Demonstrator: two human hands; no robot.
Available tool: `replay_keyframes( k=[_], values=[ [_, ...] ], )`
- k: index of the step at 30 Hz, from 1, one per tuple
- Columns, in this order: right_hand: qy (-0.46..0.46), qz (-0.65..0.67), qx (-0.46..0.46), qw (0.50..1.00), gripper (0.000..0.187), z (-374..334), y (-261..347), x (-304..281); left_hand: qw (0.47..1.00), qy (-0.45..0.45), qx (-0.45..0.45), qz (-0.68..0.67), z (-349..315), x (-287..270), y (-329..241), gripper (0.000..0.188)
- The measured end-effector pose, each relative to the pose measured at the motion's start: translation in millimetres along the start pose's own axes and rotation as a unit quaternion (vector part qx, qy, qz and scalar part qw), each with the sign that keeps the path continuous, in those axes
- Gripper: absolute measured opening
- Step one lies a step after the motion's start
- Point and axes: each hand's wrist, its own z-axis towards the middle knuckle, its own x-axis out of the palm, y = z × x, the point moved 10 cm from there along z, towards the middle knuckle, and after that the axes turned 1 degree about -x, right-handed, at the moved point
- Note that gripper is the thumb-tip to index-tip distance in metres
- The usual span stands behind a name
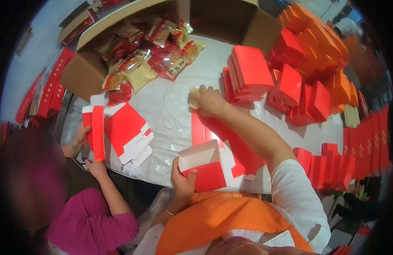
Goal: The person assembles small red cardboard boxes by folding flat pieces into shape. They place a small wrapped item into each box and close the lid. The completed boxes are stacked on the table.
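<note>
My left hand (182,182) grips the near left side of a red folding box (206,176). Its top is open and shows a white inside. My right hand (211,104) is stretched out over the table with its fingers curled round a small pale-yellow packet (194,103); the fingers partly hide it. Below the right hand and forearm lie flat red carton blanks (241,146) with white flaps, beside the box. A heap of clear and red plastic packets (162,55) lies farther off, up and left of my right hand.
A cardboard carton (81,76) stands open round the packets. Red boxes (252,70) are stacked at right, with orange boxes (315,38) behind. At left a co-worker's hand (81,136) holds a red box (98,131) next to more blanks (124,131). A ring-shaped band (169,122) lies mid-table.
</note>
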Motion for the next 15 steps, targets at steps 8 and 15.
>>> replay_keyframes(
  k=[8,15],
  values=[
    [-0.255,0.637,0.035,0.727,0.054,-151.8,-74.0,-84.9,0.992,0.121,0.024,0.014,-14.1,60.6,-29.2,0.041],
    [-0.402,0.66,-0.065,0.631,0.063,-321.5,-57.1,-169.8,0.967,0.248,-0.037,-0.05,-36.1,138.2,-22.3,0.036]
  ],
)
